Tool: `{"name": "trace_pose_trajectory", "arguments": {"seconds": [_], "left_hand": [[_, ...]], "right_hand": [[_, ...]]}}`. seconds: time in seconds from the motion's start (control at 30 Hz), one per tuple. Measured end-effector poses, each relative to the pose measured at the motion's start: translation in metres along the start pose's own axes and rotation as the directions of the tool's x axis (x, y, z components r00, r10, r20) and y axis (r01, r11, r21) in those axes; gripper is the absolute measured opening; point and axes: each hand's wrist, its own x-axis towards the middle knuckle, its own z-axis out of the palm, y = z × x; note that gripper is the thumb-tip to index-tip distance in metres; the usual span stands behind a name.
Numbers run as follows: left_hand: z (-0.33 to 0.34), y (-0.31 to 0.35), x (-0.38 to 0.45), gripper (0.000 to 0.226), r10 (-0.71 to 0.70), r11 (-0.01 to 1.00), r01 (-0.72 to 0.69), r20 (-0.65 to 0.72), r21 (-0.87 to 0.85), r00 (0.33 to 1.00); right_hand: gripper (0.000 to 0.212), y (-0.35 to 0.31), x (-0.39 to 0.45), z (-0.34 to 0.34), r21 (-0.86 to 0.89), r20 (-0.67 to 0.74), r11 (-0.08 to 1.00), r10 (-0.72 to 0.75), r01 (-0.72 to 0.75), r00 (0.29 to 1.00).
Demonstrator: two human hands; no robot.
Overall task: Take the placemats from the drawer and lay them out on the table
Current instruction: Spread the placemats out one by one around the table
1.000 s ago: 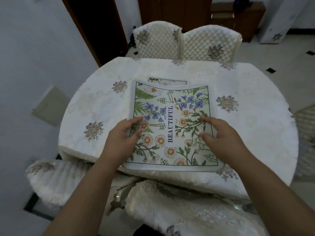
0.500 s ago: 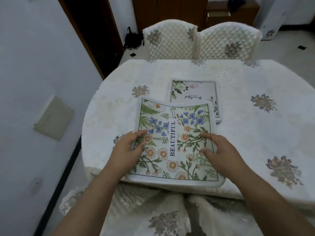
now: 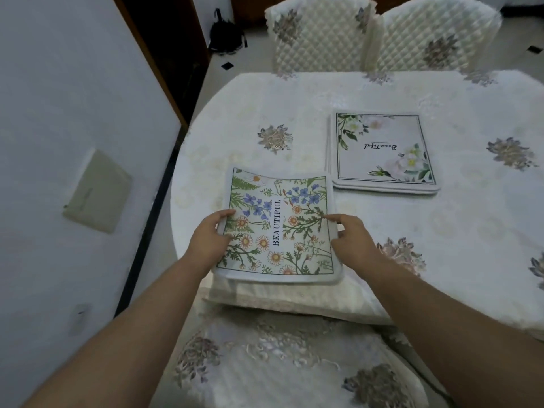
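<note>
The round table (image 3: pixel 382 92), under a cream embroidered cloth, fills the upper right of the head view from roughly 12 to 4 o'clock. Two quilted chairs (image 3: pixel 321 36) stand side by side at its far edge, at 12 o'clock. A third seat (image 3: pixel 265 363), with a matching embroidered cover, sits against the near edge at 6 o'clock, between the person's forearms. A white wall (image 3: pixel 59 113) occupies the 9 o'clock side, with a pale plate fixed on it.

On the cloth at about 2 o'clock from centre lies a stack of placemats (image 3: pixel 382 154) — the top one white with pale flowers and script lettering, the edges of further mats showing beneath it. It lies flat and apart from both hands.

Just left of centre, at the table's near-left edge, is the floral placemat (image 3: pixel 279 225), printed with blue and orange flowers and the word BEAUTIFUL. Its far edge curls upward; its near edge overhangs the table rim.

The left hand (image 3: pixel 209 237) grips the mat's left edge, thumb on top. The right hand (image 3: pixel 350 240) pinches the right edge — fingers on the printed face, thumb at the border.
</note>
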Motion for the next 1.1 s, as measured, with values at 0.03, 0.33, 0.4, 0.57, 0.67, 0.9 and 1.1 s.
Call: {"name": "trace_pose_trajectory", "arguments": {"seconds": [0.03, 0.33, 0.4, 0.57, 0.67, 0.9, 1.1], "left_hand": [[-0.001, -0.006, 0.006, 0.06, -0.022, 1.0, 0.022, 0.0, -0.008, 1.0], [0.01, -0.033, 0.036, 0.069, -0.016, 0.997, 0.022, 0.083, -0.072, 0.996], [0.016, -0.04, 0.041, 0.072, 0.01, 0.999, -0.005, 0.101, -0.051, 0.995], [0.026, -0.061, 0.041, 0.067, -0.025, 1.0, 0.024, 0.123, 0.009, 0.992], [0.025, -0.072, 0.044, 0.064, 0.007, 0.998, -0.016, 0.149, 0.063, 0.989], [0.032, -0.078, 0.05, 0.061, 0.071, 0.971, -0.085, 0.073, 0.223, 0.995], [0.035, -0.067, 0.036, 0.057, 0.104, 0.928, -0.108, 0.03, 0.357, 0.994]], "right_hand": [[0.057, 0.004, 0.006, 0.008, 0.003, -0.009, 1.0, 0.017, -0.017, 1.0], [0.046, 0.054, 0.007, 0.043, 0.0, -0.159, 0.985, 0.169, -0.172, 0.973], [0.048, 0.06, 0.005, 0.043, -0.044, -0.185, 0.984, 0.162, -0.173, 0.969], [0.049, 0.066, 0.005, 0.043, -0.09, -0.197, 0.99, 0.087, -0.106, 0.976], [0.047, 0.067, 0.002, 0.044, -0.064, -0.201, 0.993, 0.085, -0.1, 0.976], [0.047, 0.075, 0.002, 0.05, -0.089, -0.196, 0.994, 0.044, -0.062, 0.98], [0.052, 0.073, -0.002, 0.053, -0.14, -0.159, 0.989, 0.025, -0.047, 0.987]]}}
